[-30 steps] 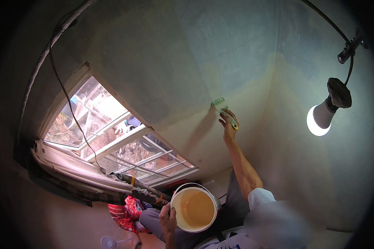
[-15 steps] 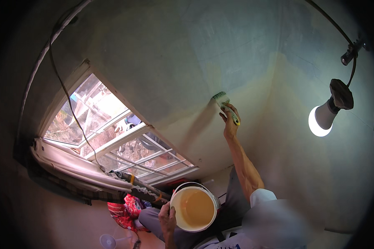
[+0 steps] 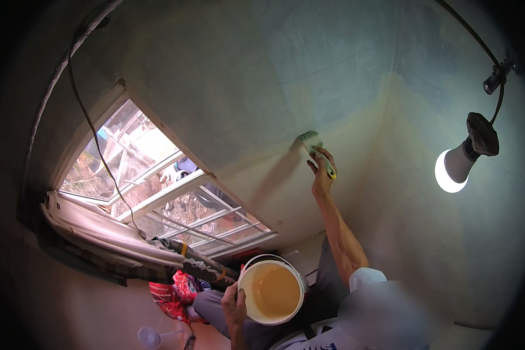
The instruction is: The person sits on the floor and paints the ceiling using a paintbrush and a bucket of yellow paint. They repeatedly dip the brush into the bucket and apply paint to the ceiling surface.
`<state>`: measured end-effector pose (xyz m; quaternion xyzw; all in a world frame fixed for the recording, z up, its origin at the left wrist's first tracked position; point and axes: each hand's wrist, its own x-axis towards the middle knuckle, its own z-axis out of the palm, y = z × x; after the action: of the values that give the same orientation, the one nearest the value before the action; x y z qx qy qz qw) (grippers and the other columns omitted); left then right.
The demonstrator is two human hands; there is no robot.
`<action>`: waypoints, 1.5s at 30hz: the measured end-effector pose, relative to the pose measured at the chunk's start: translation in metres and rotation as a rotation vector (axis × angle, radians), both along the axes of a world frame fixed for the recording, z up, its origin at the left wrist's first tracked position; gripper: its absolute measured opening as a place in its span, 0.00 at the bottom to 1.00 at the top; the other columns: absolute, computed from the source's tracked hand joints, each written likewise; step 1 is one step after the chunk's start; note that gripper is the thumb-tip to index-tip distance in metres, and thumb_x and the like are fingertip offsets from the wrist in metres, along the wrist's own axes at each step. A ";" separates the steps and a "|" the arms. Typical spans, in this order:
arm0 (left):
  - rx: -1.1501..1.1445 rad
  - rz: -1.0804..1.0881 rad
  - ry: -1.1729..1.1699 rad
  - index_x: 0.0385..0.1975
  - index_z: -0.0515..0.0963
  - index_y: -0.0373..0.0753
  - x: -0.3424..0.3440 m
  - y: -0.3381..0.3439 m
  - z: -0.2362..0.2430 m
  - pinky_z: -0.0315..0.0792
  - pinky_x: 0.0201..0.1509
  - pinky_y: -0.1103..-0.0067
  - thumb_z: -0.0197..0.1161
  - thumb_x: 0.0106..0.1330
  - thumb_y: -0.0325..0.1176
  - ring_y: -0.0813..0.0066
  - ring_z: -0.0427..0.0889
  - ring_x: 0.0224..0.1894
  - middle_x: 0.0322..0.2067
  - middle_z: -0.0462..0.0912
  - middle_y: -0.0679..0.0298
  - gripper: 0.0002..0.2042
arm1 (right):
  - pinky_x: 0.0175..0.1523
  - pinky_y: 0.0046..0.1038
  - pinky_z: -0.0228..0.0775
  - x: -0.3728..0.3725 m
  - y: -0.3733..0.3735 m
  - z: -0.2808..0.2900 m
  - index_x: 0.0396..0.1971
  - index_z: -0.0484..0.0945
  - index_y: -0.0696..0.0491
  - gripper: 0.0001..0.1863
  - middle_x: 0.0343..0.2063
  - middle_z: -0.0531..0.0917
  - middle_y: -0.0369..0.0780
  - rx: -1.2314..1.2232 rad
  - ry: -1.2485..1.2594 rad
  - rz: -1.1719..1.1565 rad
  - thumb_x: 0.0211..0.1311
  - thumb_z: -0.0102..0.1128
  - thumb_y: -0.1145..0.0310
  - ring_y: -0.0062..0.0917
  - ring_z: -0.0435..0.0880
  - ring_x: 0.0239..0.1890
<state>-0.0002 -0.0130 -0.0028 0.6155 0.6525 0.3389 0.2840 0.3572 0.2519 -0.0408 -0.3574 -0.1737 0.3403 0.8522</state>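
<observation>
My right hand point(image 3: 323, 170) grips a wide paintbrush point(image 3: 311, 140) by its green and yellow handle. The bristles press against the grey wall point(image 3: 233, 105), where a lighter, yellowish coated area point(image 3: 309, 175) meets the darker bare part. At the bottom, my left hand point(image 3: 234, 306) is closed on the rim of a white bucket point(image 3: 248, 294), fingers partly hidden. Inside it lies a tan-yellow liquid point(image 3: 280, 291). The bucket's thin handle point(image 3: 268, 256) rests along the far side of the rim.
A lit bulb point(image 3: 452, 170) hangs from a cable at the right. To the left is a white-framed window point(image 3: 184, 189), with a dangling wire point(image 3: 93, 131) and bundled cloth point(image 3: 105, 230) by it. Red patterned fabric point(image 3: 172, 297) and a small fan point(image 3: 150, 337) are below.
The brush and my right hand have stayed at almost the same spot on the wall. The view has shifted slightly; my left hand still holds the bucket.
</observation>
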 end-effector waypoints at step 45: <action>-0.030 0.032 -0.006 0.48 0.80 0.33 0.004 -0.001 0.002 0.73 0.41 0.75 0.57 0.64 0.25 0.69 0.81 0.34 0.34 0.82 0.57 0.13 | 0.51 0.34 0.78 -0.005 0.009 0.046 0.54 0.73 0.60 0.20 0.47 0.80 0.47 0.101 -0.146 0.014 0.67 0.55 0.64 0.33 0.81 0.52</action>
<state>0.0037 -0.0144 -0.0011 0.5997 0.6664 0.3354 0.2894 0.3525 0.2607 0.0056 -0.3366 -0.2549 0.3099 0.8518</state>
